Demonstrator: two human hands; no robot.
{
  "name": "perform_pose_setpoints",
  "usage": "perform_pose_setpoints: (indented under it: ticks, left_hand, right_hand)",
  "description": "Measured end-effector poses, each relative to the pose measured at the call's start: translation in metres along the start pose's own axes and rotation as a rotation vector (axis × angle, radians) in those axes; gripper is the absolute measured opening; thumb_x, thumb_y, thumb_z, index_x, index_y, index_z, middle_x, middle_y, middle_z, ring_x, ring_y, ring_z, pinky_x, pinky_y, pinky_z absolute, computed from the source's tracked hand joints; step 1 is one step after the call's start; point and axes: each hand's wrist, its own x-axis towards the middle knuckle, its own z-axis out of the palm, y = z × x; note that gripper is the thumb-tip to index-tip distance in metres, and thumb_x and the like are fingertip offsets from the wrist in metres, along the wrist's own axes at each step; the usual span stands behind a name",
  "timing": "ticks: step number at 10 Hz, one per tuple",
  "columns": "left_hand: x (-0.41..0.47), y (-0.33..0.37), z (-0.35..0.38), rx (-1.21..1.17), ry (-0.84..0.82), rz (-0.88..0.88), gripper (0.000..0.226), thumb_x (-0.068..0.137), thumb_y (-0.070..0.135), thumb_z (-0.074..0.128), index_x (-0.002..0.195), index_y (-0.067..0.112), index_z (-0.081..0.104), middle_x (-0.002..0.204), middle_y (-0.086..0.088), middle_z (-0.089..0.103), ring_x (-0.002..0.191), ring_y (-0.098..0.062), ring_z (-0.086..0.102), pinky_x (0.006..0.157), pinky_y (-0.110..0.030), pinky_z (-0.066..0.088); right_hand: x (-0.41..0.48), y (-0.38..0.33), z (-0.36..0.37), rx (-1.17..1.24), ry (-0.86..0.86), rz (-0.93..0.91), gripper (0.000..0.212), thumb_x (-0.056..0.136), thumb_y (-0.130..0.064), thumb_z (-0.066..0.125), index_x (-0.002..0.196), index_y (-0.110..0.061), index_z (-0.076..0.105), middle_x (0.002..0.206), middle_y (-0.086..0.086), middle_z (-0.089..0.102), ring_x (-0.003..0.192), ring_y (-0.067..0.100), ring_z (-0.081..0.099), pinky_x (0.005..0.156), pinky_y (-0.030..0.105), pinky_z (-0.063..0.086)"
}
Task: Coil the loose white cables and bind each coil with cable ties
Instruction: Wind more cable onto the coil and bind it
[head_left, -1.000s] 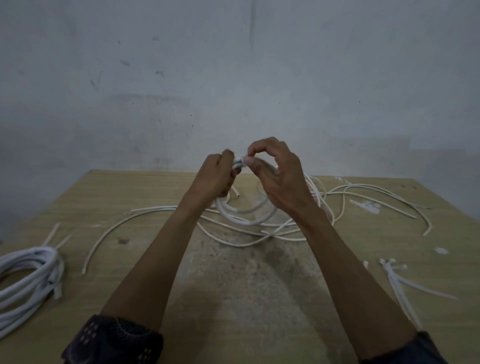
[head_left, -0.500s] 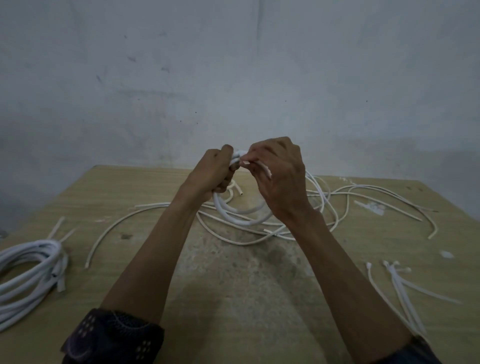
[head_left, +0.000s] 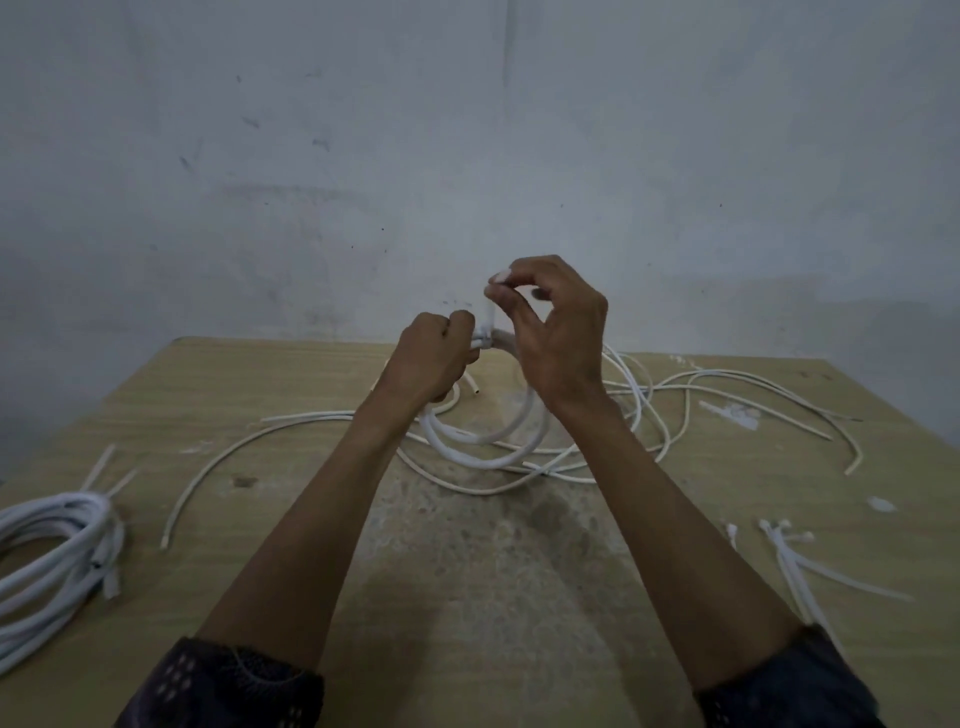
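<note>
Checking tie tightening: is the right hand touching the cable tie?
Touching. Head view shows the right hand pinching the cable tie, which stands upright, between thumb and fingertip.

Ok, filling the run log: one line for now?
left hand: grips coil | right hand: pinches cable tie | stage: binding

It is dim here, and the light is soft and grey. A faint dark shadow lies on the table (head_left: 467, 623) near me, in the middle. My right hand (head_left: 558, 343) looks a bit blurry. The table's left and right sides bend and smear.
</note>
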Motion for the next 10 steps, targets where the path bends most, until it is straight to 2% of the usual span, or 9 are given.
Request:
perform_pose_setpoints:
  ticks: [1,2,4,5,6,7,8,9,10]
  left_hand:
    - [-0.001,-0.008,-0.004,-0.004,-0.067,0.252,0.028,0.097,0.012,0.051,0.070,0.006,0.046,0.056,-0.016,0.051,0.044,-0.027,0.049,0.044,-0.025,0.025]
    - [0.003,-0.014,-0.001,-0.210,-0.145,0.075,0.034,0.099,0.017,0.047,0.066,0.008,0.047,0.050,-0.008,0.045,0.039,-0.021,0.043,0.044,-0.025,0.027]
    - [0.019,-0.036,-0.024,-0.467,-0.356,-0.209,0.047,0.102,0.032,0.036,0.057,0.016,0.040,0.047,0.004,0.022,0.036,-0.010,0.016,0.038,-0.015,0.017]
    - [0.028,-0.052,-0.031,-0.630,-0.361,-0.310,0.052,0.103,0.046,0.039,0.064,0.013,0.046,0.046,0.006,0.023,0.032,-0.007,0.017,0.034,-0.012,0.019]
    - [0.029,-0.068,-0.017,-0.610,-0.212,-0.335,0.054,0.101,0.052,0.044,0.070,0.009,0.056,0.047,0.003,0.032,0.036,-0.010,0.027,0.039,-0.015,0.026]
    - [0.036,-0.083,0.001,-0.409,0.120,-0.214,0.037,0.104,0.037,0.046,0.091,0.005,0.059,0.067,-0.012,0.058,0.049,-0.019,0.049,0.049,-0.025,0.042]
    - [0.055,-0.091,0.016,-0.113,0.253,-0.081,0.027,0.104,0.024,0.045,0.122,0.005,0.054,0.108,-0.021,0.065,0.087,-0.032,0.066,0.074,-0.037,0.052]
    - [0.091,-0.103,0.019,0.228,0.296,0.038,0.044,0.102,0.019,0.046,0.139,-0.003,0.043,0.135,-0.027,0.049,0.122,-0.041,0.048,0.102,-0.043,0.037]
    - [0.111,-0.136,0.024,0.478,0.050,0.041,0.047,0.099,0.032,0.039,0.131,0.002,0.054,0.131,-0.027,0.051,0.120,-0.044,0.051,0.099,-0.043,0.040]
  right_hand:
    - [0.004,0.012,0.013,0.126,-0.036,0.243,0.006,0.085,-0.016,0.077,0.086,-0.013,0.072,0.083,-0.006,0.070,0.080,0.009,0.069,0.073,0.025,0.057]
    - [0.000,0.030,0.021,0.166,-0.078,0.384,0.007,0.086,-0.018,0.076,0.086,-0.011,0.074,0.080,-0.003,0.072,0.075,0.007,0.067,0.075,0.026,0.055]
    - [-0.009,0.031,0.011,0.201,-0.525,0.544,0.034,0.103,-0.036,0.050,0.106,-0.005,0.064,0.090,0.013,0.071,0.076,0.020,0.067,0.069,0.030,0.054]
    - [-0.045,0.030,0.019,0.326,-0.481,0.648,0.044,0.107,-0.040,0.038,0.084,-0.006,0.055,0.058,0.005,0.051,0.043,0.017,0.051,0.045,0.028,0.047]
    - [-0.057,0.054,0.052,0.202,-0.262,0.739,0.051,0.107,-0.040,0.037,0.071,-0.009,0.055,0.050,-0.001,0.039,0.034,0.010,0.041,0.042,0.029,0.043]
    - [-0.051,0.078,0.086,0.184,-0.096,0.979,0.060,0.106,-0.046,0.035,0.065,-0.014,0.066,0.056,0.004,0.055,0.051,0.025,0.056,0.057,0.041,0.051]
    - [-0.036,0.112,0.123,0.305,0.081,1.221,0.060,0.104,-0.049,0.036,0.066,-0.014,0.066,0.068,0.010,0.061,0.058,0.029,0.056,0.062,0.041,0.049]
    - [-0.021,0.138,0.137,0.192,-0.091,1.304,0.059,0.101,-0.049,0.036,0.103,-0.001,0.069,0.108,0.023,0.069,0.094,0.038,0.067,0.088,0.049,0.054]
    - [-0.019,0.129,0.118,-0.070,-0.487,1.118,0.051,0.106,-0.034,0.034,0.132,0.004,0.054,0.137,0.025,0.055,0.126,0.039,0.054,0.106,0.043,0.045]
